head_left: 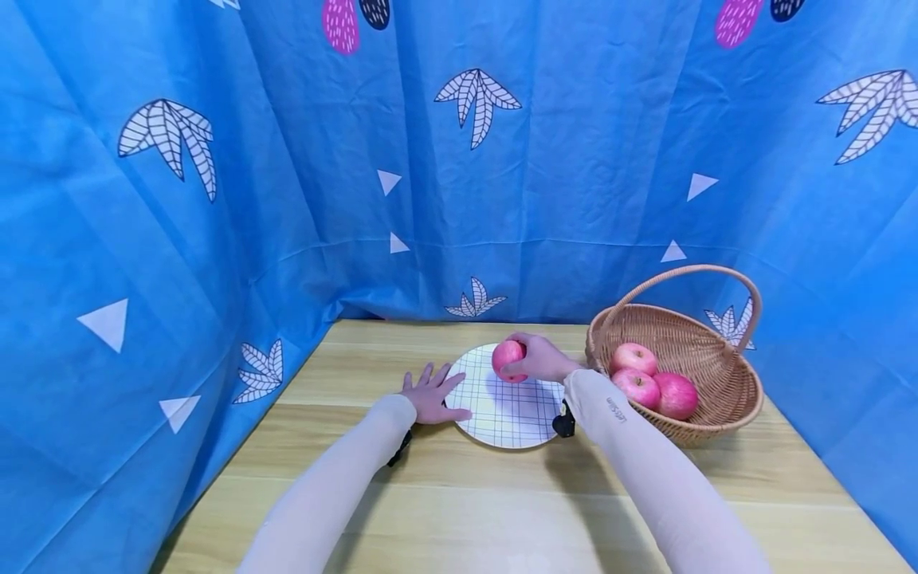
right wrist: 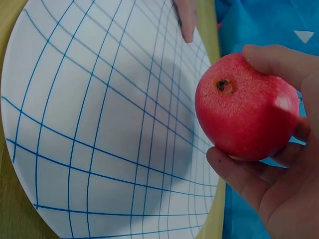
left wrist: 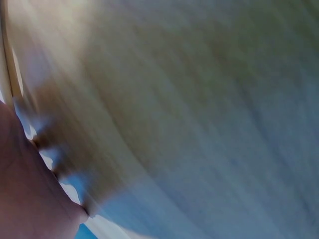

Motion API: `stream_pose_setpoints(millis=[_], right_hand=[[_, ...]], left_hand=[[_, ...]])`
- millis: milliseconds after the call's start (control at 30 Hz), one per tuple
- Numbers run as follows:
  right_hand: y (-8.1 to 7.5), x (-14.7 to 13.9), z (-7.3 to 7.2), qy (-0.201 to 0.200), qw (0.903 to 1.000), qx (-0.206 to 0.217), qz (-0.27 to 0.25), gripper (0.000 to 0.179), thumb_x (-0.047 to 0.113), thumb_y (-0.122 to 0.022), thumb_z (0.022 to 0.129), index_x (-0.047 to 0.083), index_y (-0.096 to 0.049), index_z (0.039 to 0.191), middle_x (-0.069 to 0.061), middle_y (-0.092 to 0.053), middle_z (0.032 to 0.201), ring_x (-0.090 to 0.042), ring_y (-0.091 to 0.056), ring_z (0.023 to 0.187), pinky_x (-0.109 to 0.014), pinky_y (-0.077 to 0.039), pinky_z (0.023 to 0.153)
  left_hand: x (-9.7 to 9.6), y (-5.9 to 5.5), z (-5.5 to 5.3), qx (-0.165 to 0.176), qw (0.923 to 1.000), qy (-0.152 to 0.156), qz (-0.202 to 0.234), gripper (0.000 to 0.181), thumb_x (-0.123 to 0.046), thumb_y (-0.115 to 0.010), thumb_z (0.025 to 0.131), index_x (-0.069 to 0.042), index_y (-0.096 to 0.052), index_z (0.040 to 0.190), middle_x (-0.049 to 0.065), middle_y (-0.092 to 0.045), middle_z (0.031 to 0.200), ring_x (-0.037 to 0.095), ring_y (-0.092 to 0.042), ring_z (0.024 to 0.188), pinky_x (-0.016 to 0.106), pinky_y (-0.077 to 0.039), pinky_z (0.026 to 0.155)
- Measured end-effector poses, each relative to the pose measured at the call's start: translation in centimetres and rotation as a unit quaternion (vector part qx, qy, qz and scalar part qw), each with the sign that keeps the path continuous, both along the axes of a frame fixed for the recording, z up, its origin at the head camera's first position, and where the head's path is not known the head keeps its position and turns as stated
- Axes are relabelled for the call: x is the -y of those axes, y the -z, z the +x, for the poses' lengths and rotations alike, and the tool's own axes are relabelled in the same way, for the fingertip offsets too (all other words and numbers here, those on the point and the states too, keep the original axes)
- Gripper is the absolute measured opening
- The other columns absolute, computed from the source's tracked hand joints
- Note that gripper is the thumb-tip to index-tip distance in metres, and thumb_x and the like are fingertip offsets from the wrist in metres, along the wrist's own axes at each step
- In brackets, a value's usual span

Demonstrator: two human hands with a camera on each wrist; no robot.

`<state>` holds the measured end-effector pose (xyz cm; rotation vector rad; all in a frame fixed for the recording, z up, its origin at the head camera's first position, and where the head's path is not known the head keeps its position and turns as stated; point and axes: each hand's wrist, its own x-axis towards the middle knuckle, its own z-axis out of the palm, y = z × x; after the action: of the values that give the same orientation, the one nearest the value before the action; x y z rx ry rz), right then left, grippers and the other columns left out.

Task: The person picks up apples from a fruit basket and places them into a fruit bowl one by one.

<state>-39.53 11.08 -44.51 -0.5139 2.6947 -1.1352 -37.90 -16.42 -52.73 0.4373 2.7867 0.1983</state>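
Table [head_left: 488, 510]: one, pale wood.
Basket [head_left: 727, 383]: woven, probably light and a little springy, best lifted by its arched handle [head_left: 688, 269]; one.
Plate [head_left: 495, 422]: likely stiff and slick, steadied at the rim; one.
Left hand [head_left: 430, 400]: fingers spread at the plate's left edge, grasping nothing.
Right hand [head_left: 543, 359]: curled round an apple [right wrist: 244, 112], over the plate.
Apples: firm, waxy, easily bruised, I'd guess, best cupped by the sides; four in sight, the other three apples [head_left: 637, 388] in the basket.

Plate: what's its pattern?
Blue grid lines on a white plate, clearest in the right wrist view.
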Motion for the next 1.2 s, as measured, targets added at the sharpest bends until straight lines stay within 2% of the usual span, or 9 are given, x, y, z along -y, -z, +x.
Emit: stream_pose_setpoints(millis=[233, 533, 800, 900, 1067, 1200], right_hand=[[0.6, 0.6, -0.1, -0.008, 0.9993, -0.026, 0.024, 0.064, 0.025, -0.088, 0.077, 0.008, -0.059, 0.131, -0.012, -0.067, 0.121, -0.026, -0.064, 0.109, -0.041, -0.055, 0.092], [1.1, 1.3, -0.7, -0.007, 0.9988, -0.035, 0.033, 0.066, 0.025, -0.088, 0.077, 0.009, -0.057, 0.132, -0.011, -0.067, 0.121, -0.025, -0.064, 0.109, -0.042, -0.054, 0.094], [0.9, 2.7, -0.9, -0.007, 0.9986, -0.037, 0.038, 0.069, 0.026, -0.086, 0.08, 0.009, -0.053, 0.138, -0.01, -0.065, 0.124, -0.025, -0.063, 0.113, -0.042, -0.053, 0.097], [1.0, 3.4, -1.0, -0.002, 0.9985, -0.038, 0.04, 0.068, 0.026, -0.086, 0.08, 0.01, -0.053, 0.137, -0.01, -0.065, 0.124, -0.025, -0.063, 0.112, -0.043, -0.053, 0.097], [1.1, 4.6, -1.3, 0.005, 0.9982, -0.04, 0.045, 0.07, 0.026, -0.087, 0.079, 0.011, -0.053, 0.138, -0.008, -0.065, 0.124, -0.024, -0.063, 0.111, -0.042, -0.053, 0.097], [1.1, 5.4, -1.5, 0.014, 0.9981, -0.043, 0.043, 0.071, 0.025, -0.087, 0.078, 0.012, -0.053, 0.139, -0.009, -0.065, 0.126, -0.025, -0.063, 0.111, -0.044, -0.054, 0.097]], left_hand=[[0.0, -0.2, 0.6, -0.009, 0.9999, 0.006, 0.0, 0.109, -0.101, -0.031, 0.07, -0.045, -0.009, 0.161, -0.002, 0.003, 0.172, 0.038, 0.009, 0.156, 0.073, 0.008, 0.116], [-0.1, -0.4, 0.6, -0.007, 1.0, 0.001, -0.006, 0.106, -0.099, -0.035, 0.072, -0.046, -0.009, 0.16, -0.003, 0.003, 0.172, 0.037, 0.008, 0.156, 0.072, 0.005, 0.117], [-0.3, -1.4, 1.6, -0.014, 0.9999, 0.007, -0.002, 0.101, -0.094, -0.037, 0.078, -0.042, -0.012, 0.161, 0.0, -0.001, 0.172, 0.039, 0.005, 0.156, 0.073, 0.003, 0.116], [-0.2, -0.9, 1.3, -0.014, 0.9998, 0.011, -0.007, 0.101, -0.095, -0.035, 0.077, -0.044, -0.009, 0.161, -0.001, 0.001, 0.172, 0.04, 0.005, 0.156, 0.074, 0.002, 0.116], [0.1, 0.5, 0.2, -0.019, 0.9997, 0.016, -0.006, 0.104, -0.099, -0.031, 0.074, -0.047, -0.006, 0.16, -0.003, 0.005, 0.171, 0.04, 0.007, 0.156, 0.075, 0.004, 0.115], [0.3, 0.6, 0.0, -0.022, 0.9996, 0.017, -0.008, 0.105, -0.101, -0.028, 0.071, -0.049, -0.004, 0.159, -0.003, 0.006, 0.171, 0.039, 0.008, 0.156, 0.074, 0.005, 0.115]])
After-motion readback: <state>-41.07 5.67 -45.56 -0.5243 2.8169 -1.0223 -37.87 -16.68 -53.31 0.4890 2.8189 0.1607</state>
